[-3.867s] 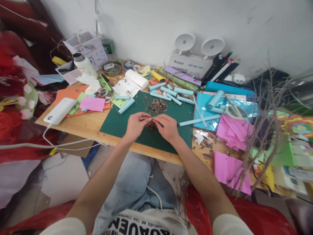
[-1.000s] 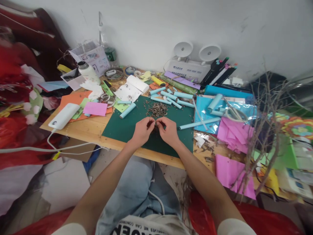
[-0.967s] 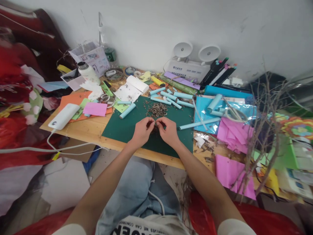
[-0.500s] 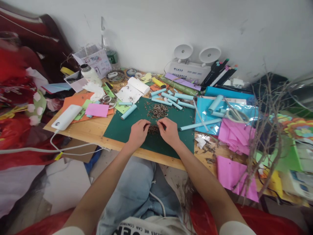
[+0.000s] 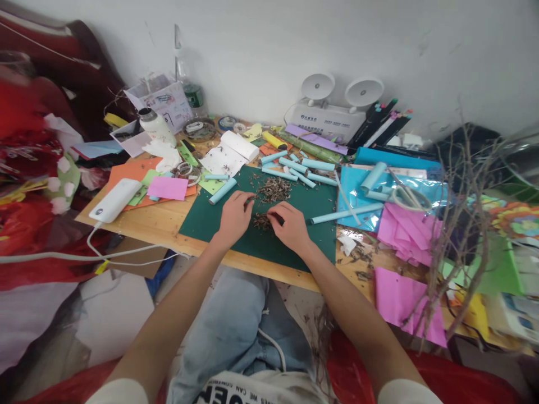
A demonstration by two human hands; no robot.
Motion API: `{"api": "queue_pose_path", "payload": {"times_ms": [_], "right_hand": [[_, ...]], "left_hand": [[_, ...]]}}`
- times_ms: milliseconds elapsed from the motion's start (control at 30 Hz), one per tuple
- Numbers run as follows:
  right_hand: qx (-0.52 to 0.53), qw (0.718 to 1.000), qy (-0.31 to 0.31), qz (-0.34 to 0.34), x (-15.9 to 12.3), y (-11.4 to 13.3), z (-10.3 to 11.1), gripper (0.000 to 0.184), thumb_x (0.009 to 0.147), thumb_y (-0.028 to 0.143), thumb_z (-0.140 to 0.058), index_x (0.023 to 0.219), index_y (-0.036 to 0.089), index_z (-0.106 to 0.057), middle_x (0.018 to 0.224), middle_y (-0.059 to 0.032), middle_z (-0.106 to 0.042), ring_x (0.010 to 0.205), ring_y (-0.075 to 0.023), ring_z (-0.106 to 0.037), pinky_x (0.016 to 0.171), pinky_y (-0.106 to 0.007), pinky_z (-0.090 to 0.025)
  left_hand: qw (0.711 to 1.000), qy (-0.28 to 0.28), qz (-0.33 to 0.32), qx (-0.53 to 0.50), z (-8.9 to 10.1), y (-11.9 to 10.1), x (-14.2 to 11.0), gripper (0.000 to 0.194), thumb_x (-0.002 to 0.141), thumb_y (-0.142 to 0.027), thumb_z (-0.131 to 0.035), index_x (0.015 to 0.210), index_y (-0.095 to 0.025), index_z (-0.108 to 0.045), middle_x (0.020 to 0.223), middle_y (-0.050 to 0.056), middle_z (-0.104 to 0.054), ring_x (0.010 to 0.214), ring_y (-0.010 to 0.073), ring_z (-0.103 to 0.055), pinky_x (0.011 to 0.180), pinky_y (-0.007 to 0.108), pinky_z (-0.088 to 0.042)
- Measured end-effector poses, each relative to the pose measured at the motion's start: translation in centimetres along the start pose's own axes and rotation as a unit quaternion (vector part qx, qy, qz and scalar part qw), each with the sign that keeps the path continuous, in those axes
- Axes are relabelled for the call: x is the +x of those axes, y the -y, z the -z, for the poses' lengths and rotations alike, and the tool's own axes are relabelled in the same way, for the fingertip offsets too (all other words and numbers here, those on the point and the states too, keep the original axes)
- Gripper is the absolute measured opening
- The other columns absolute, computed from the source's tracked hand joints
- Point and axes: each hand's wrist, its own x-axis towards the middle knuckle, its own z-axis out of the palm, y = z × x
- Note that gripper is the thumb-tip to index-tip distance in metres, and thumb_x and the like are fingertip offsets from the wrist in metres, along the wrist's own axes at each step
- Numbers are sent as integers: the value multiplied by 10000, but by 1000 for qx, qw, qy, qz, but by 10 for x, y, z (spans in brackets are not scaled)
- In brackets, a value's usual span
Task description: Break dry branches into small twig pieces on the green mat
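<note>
My left hand (image 5: 233, 216) lies on the green cutting mat (image 5: 202, 219), fingers drawn together, with a small dark twig bit at their tips, close to a big heap of dry twig bits (image 5: 273, 189). My right hand (image 5: 291, 225) rests beside it, its fingers curled and pinched into a smaller heap of the same bits (image 5: 261, 221) that sits between the two hands. What the right fingers hold is too small to name.
Light-blue paper rolls (image 5: 295, 165) lie along the mat's far edge, and one long thin roll (image 5: 343, 213) lies right of my hand. Scissors (image 5: 406, 195) rest on blue sheets, pink paper (image 5: 406, 230) and bare branches (image 5: 458, 224) are at the right, and a white power bank (image 5: 114, 200) is at the left.
Both hands came down from a raised pinch onto the mat. The left hand has slid toward the big heap and the right has settled on the small heap.
</note>
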Motion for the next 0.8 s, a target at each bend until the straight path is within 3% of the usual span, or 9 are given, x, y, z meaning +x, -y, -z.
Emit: {"api": "queue_pose_path", "payload": {"times_ms": [233,433,667,800], "right_hand": [[1,1000,0,12,-1,1,2,204,938,274,-523,876,208,-706,834,-58,-662,771,-174,-621,712,-292,-494],[-3,1000,-1,11,-1,5,2,220,945,275,-512,868,200,-704,835,-60,-665,782,-173,-620,718,-291,-491],[-1,1000,-22,8,0,5,3,227,947,263,-505,844,197,-696,800,-49,-645,747,-160,-599,709,-279,-476],[-2,999,-33,6,0,5,3,223,948,255,-501,844,197,-690,802,-50,-642,745,-161,-593,716,-278,-474]], "left_hand": [[994,61,6,94,-13,13,34,184,866,-252,-635,994,-136,-698,959,118,-646,884,240,-602,838,351,-459],[987,71,-11,141,-23,15,39,184,910,-212,-538,824,-158,-691,852,101,-621,799,216,-570,741,317,-434],[995,30,-13,97,-15,14,40,169,930,-201,-483,896,-174,-646,940,98,-640,889,222,-582,784,318,-437],[999,20,36,-2,-9,12,42,161,915,-218,-497,863,-189,-647,754,32,-658,719,182,-594,720,293,-439]]}}
